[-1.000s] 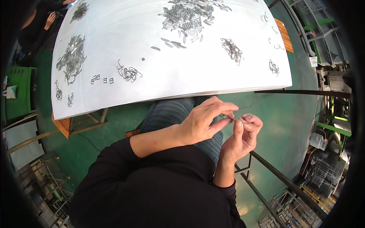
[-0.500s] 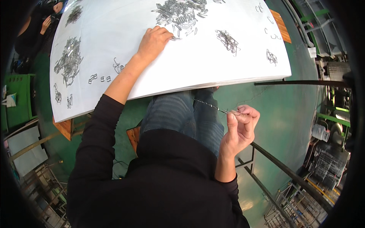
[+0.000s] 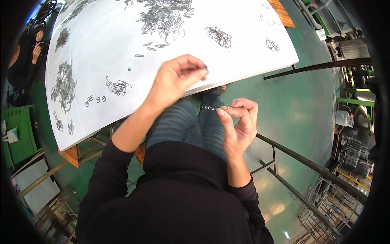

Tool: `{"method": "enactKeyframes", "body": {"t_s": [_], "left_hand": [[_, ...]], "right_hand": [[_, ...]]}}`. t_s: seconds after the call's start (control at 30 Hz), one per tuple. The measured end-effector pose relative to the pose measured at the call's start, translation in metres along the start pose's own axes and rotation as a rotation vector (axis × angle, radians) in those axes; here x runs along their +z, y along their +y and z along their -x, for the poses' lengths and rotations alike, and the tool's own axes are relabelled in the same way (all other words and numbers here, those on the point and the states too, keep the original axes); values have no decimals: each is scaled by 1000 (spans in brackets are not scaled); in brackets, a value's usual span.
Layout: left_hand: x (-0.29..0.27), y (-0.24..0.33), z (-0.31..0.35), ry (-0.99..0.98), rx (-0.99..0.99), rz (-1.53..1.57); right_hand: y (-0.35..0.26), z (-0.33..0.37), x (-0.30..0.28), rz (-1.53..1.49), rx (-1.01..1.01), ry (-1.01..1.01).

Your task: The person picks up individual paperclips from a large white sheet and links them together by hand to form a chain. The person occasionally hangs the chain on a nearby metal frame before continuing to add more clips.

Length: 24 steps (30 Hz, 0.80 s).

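Over the near edge of the white-covered table (image 3: 106,46), my left hand (image 3: 172,81) hovers with thumb and fingers pinched. A small dark bit shows at its fingertips, too blurred to name. Lower and to the right, my right hand (image 3: 239,128) pinches one end of a thin metal chain (image 3: 208,107) between thumb and forefinger. The chain runs leftward from those fingertips, above my legs. Beyond my left hand lies a large heap of narrow metal links (image 3: 162,18), with a few loose links (image 3: 139,55) at its near side.
Tangled wire hooks (image 3: 118,87) lie left of my left hand, and another dark wire pile (image 3: 219,38) lies to the right. More links (image 3: 64,87) sit at the far left. A metal bar frame (image 3: 300,156) stands right of me. Another person's hands (image 3: 37,49) show at upper left.
My left hand has come back from the link heap toward me and my right hand. My right hand has shifted slightly left and up, still pinching the chain. The view has shifted.
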<state>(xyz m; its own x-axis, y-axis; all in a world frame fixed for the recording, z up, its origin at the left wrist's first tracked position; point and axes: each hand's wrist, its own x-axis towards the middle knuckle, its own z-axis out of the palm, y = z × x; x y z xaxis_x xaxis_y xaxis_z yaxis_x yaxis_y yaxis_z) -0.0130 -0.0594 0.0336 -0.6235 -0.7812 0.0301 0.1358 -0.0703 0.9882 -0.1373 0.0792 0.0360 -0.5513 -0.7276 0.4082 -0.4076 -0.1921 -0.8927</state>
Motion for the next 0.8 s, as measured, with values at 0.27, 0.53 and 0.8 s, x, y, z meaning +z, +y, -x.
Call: {"method": "enactKeyframes", "body": {"t_s": [0.27,0.53,0.8], "left_hand": [[45,30,24,-24,-39,-4],[51,20,27,15,189,-203],[49,17,29,63,328,-328]], "right_hand": [[1,-4,-5,119,-47,1],[10,-4,-6,170,-78,-31],[51,-64,-14,263,22,-182]]}}
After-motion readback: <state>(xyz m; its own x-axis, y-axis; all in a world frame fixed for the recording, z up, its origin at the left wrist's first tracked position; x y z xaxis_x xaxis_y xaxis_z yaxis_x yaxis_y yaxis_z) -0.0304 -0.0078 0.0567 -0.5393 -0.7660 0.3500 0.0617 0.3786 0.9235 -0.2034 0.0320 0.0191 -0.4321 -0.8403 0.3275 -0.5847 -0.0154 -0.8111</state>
